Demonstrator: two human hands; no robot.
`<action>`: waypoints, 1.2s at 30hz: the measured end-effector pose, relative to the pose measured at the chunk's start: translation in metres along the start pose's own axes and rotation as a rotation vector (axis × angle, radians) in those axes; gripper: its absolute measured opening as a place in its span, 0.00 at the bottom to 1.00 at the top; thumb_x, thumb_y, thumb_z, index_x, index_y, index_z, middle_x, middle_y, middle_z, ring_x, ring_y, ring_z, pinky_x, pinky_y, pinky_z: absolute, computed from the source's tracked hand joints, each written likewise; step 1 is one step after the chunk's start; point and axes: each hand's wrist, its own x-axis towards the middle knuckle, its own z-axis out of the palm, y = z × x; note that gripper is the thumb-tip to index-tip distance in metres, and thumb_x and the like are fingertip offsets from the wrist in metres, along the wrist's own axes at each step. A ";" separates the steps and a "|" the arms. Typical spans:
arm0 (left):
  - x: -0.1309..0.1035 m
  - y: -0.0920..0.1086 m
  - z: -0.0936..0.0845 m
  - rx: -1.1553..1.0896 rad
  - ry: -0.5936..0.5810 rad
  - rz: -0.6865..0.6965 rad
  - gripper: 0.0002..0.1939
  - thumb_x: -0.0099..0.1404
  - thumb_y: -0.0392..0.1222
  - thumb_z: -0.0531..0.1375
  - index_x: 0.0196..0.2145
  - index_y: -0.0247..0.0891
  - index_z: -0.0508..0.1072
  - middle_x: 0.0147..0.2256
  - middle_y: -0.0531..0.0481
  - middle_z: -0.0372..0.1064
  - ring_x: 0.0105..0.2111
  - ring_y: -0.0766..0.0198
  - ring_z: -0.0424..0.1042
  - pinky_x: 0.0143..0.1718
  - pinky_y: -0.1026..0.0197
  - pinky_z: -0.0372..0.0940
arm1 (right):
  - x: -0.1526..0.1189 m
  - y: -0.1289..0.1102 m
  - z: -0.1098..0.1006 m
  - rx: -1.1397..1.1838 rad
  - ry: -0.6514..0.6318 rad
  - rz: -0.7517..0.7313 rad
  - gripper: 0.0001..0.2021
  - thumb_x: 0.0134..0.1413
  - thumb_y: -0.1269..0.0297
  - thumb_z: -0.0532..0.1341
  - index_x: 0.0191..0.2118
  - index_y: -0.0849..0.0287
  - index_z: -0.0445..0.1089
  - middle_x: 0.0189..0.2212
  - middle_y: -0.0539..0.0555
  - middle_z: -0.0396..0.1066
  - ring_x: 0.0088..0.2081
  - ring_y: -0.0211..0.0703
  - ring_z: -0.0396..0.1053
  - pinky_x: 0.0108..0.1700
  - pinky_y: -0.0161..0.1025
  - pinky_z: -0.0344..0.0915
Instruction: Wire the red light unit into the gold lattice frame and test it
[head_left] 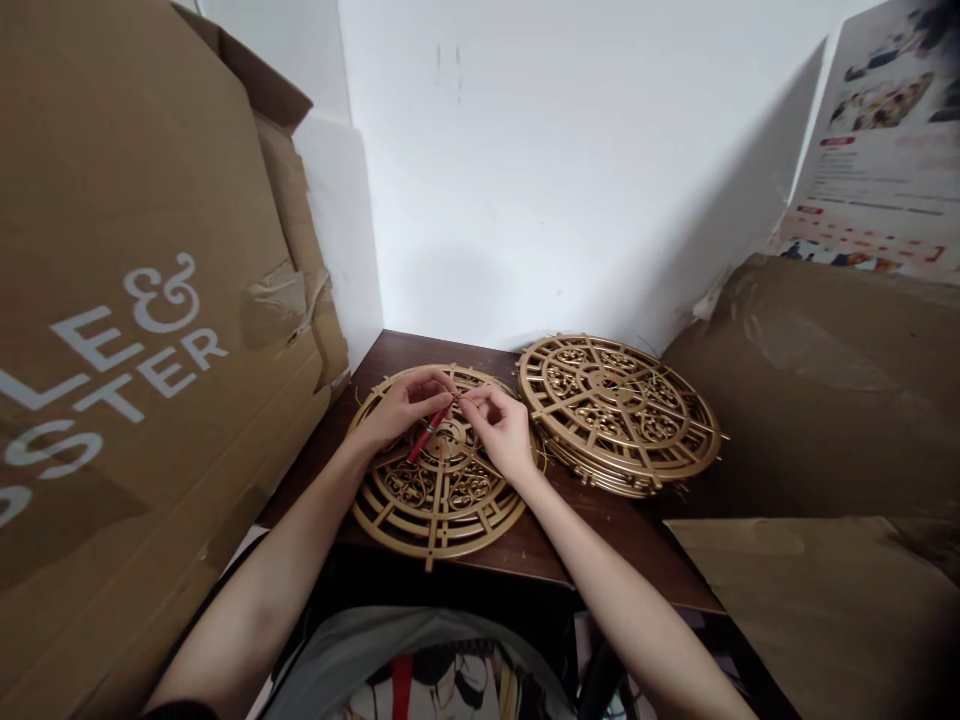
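A round gold openwork disc [442,549], patterned with scrolls and spokes, lies in front of me, apparently on top of others. Over its far half, my left hand [401,408] is closed in a pinch. A slim red pen-like tool [429,438] with a pale band slants down from its fingers toward the disc's hub. My right hand [504,428] pinches just beside the left fingertips, above the same disc. Whatever thin piece is between the right fingers is too small to name. The fingertips of both hands nearly meet.
To the right, more gold discs [679,462] form a stack with thin wires poking out, on a dark brown table [600,532]. A large printed cardboard box [150,200] rises at the left. Brown cardboard [840,380] stands at the right, and a white wall [570,180] closes the back.
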 end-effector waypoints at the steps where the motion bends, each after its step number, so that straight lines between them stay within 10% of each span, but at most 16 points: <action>1: 0.000 0.000 0.000 -0.006 0.006 -0.001 0.11 0.58 0.44 0.65 0.34 0.34 0.72 0.26 0.52 0.71 0.25 0.69 0.70 0.27 0.67 0.63 | 0.000 0.000 0.000 0.004 -0.002 0.002 0.08 0.54 0.60 0.62 0.33 0.60 0.73 0.17 0.43 0.58 0.19 0.32 0.53 0.25 0.32 0.51; 14: 0.005 -0.007 -0.005 -0.292 0.222 -0.050 0.21 0.56 0.51 0.67 0.42 0.38 0.66 0.29 0.50 0.74 0.26 0.64 0.74 0.30 0.60 0.71 | 0.000 -0.001 0.000 0.050 0.040 0.014 0.07 0.54 0.61 0.62 0.34 0.60 0.73 0.19 0.45 0.61 0.20 0.32 0.54 0.24 0.32 0.52; 19: 0.009 -0.006 0.000 -0.251 0.312 -0.034 0.20 0.56 0.50 0.67 0.38 0.37 0.66 0.26 0.52 0.72 0.20 0.71 0.66 0.18 0.70 0.60 | 0.001 0.001 0.000 0.040 0.052 -0.001 0.08 0.55 0.61 0.61 0.34 0.60 0.73 0.19 0.45 0.61 0.21 0.33 0.55 0.25 0.33 0.54; 36: 0.004 -0.004 0.005 0.106 0.114 0.013 0.14 0.54 0.43 0.68 0.37 0.36 0.74 0.33 0.49 0.74 0.32 0.66 0.72 0.33 0.64 0.67 | 0.001 0.000 0.002 -0.029 0.090 -0.011 0.09 0.56 0.59 0.60 0.35 0.59 0.73 0.22 0.47 0.64 0.24 0.35 0.58 0.29 0.33 0.59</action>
